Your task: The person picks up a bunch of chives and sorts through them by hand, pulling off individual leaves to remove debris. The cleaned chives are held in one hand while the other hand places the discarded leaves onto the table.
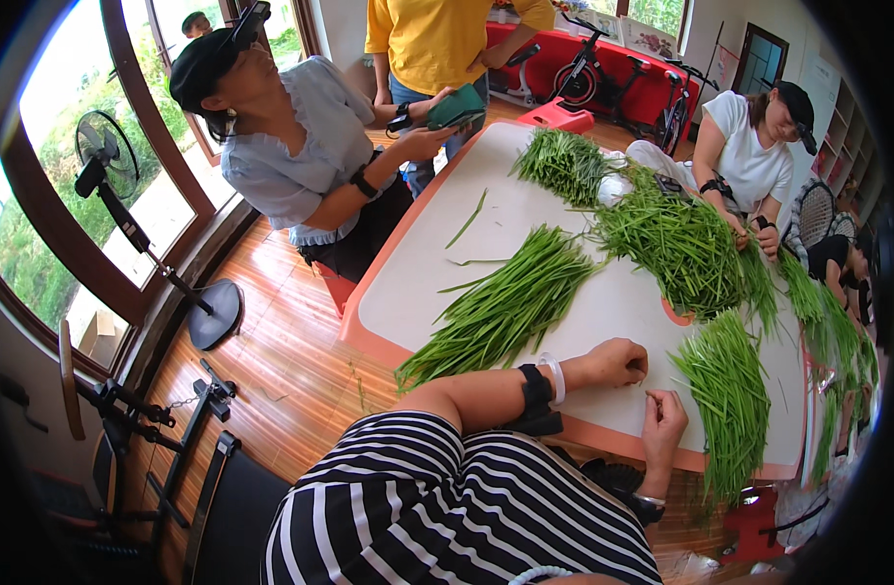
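Observation:
Over the near edge of the white table my left hand is closed, its fingers curled, with a white bangle and black strap on the wrist. Just below and to its right, my right hand has its fingers pinched together. Anything between the fingers is too small to make out. To the right of my hands lies a bundle of green chive-like stalks, hanging over the table's edge. A second loose bundle of stalks is spread to the left. The large stalk pile sits beyond my hands.
Across the table at right, a person in white handles stalks. At left, a person in a light blouse holds a green object, beside someone in a yellow top. A standing fan and exercise equipment are at left.

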`<state>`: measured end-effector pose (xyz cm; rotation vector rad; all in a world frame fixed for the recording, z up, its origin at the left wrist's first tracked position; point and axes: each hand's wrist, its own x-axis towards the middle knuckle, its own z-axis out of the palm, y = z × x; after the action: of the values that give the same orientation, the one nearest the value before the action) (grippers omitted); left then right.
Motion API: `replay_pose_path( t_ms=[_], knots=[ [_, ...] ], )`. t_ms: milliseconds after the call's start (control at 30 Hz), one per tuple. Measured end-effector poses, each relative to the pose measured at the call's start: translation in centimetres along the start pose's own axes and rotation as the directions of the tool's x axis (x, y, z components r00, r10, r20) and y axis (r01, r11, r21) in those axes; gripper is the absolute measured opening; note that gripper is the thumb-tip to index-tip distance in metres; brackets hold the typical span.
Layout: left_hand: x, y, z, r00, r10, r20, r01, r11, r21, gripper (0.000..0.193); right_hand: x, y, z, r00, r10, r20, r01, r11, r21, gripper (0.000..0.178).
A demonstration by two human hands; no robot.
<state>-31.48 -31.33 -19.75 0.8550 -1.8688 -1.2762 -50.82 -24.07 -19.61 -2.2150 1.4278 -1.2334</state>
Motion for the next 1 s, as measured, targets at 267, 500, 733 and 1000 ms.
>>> replay_pose_path(
  t_ms=[267, 500, 733, 1000],
  knots=[
    [-0.01, 0.18, -0.13, 1.000, 0.009, -0.027, -0.008, 1.000, 0.030, 0.008, 0.16, -0.34, -0.08, 1.000, 0.026, 0.016, -0.026, 1.000, 0.008, 0.006],
    [-0.05, 0.17, -0.04, 0.999, 0.018, -0.033, -0.018, 1.000, 0.019, 0.007, 0.24, -0.81, -0.19, 0.999, 0.035, 0.014, -0.036, 0.999, 0.014, 0.005],
    [-0.04, 0.17, -0.18, 1.000, 0.009, -0.007, -0.008, 0.999, 0.043, 0.008, 0.22, -0.44, 0.00, 0.999, 0.031, 0.014, -0.031, 1.000, -0.001, 0.004],
    [0.04, -0.09, -0.20, 1.000, 0.010, -0.001, -0.010, 0.999, 0.048, 0.009, 0.19, -0.60, 0.02, 0.999, 0.037, 0.011, -0.037, 0.999, -0.003, 0.004]
  ],
)
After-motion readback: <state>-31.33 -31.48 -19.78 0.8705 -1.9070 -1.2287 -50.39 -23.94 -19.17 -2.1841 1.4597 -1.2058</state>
